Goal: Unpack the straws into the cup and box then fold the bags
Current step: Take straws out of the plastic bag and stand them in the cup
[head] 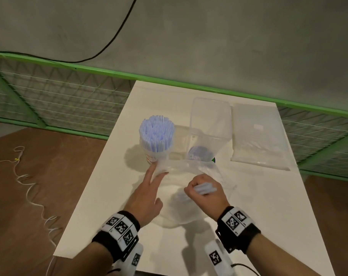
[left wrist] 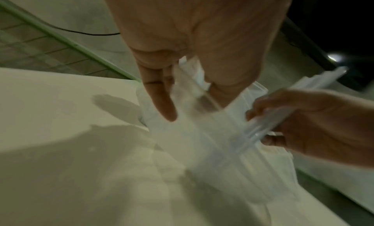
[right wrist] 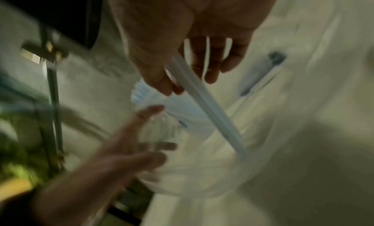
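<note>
A cup (head: 156,136) packed with pale blue straws stands left of a clear plastic box (head: 210,120) on the white table (head: 268,206). In front of them lies a clear plastic bag (head: 181,168), crumpled and open. My left hand (head: 149,186) has straight, spread fingers touching the bag's left edge (left wrist: 212,149). My right hand (head: 203,194) grips a small bundle of straws (head: 206,189) just above the bag; in the right wrist view the straws (right wrist: 206,104) slant down from the fist into the bag (right wrist: 202,173). Both wrist views are blurred.
A second, flat bag filled with white straws (head: 258,136) lies right of the box. A blue round label (head: 199,154) shows through the clear plastic near the box's front. A green mesh fence (head: 69,92) runs behind the table. A loose cord (head: 29,186) lies on the brown floor at left.
</note>
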